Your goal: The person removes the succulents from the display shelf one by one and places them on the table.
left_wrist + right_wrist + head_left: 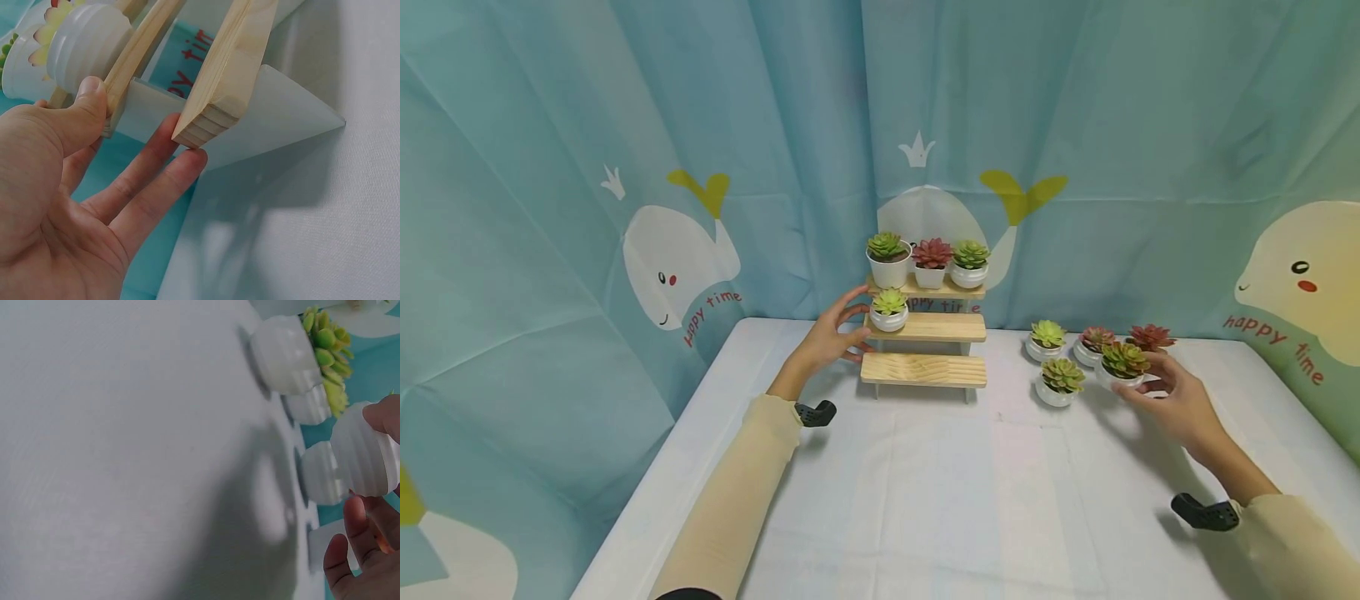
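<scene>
A three-tier wooden plant stand [925, 367] stands near the back of the table. My left hand [835, 333] holds its left end, the thumb against the middle board [119, 94] and two fingertips touching the lower board [215, 119]. Close by that thumb, a light-green potted succulent [889, 312] sits on the middle tier. On the right, my right hand [1172, 396] pinches the round white pot of a green succulent with reddish tips [1124, 363]. In the right wrist view this white pot [359, 453] overlaps other pots behind it.
The top tier carries a green succulent [889, 260], a red one [931, 262] and another green one [970, 264]. Around the right hand stand a light-green succulent [1046, 340], a green one [1059, 382] and two red ones [1093, 345]. A whale-print curtain [805, 167] hangs behind the table.
</scene>
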A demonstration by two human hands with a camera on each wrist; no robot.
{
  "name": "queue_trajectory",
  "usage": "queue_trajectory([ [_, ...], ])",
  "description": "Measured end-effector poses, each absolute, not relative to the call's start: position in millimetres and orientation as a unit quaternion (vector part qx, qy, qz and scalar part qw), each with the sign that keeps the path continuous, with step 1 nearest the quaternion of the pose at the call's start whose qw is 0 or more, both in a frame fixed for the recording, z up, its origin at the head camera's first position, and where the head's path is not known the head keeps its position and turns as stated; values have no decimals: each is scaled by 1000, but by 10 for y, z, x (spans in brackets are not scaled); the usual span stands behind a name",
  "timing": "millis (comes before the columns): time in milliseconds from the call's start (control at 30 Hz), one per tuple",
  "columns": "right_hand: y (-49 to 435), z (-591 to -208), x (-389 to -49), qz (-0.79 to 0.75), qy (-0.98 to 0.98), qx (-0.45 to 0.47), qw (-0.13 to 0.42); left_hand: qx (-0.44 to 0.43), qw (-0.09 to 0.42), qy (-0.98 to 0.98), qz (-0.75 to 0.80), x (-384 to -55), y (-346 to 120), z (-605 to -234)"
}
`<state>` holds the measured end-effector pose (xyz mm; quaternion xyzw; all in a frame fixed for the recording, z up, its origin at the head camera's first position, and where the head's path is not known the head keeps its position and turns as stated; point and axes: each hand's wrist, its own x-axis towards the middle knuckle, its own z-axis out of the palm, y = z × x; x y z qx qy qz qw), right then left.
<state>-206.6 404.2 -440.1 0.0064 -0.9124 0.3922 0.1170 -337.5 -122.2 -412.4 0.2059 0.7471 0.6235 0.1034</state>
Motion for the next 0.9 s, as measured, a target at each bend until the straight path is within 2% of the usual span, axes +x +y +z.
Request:
queue_trajectory([
  [900,4024,-4620,-2107,354,-933,-15,64,201,102,750,622,-3380,-1229,-4127],
])
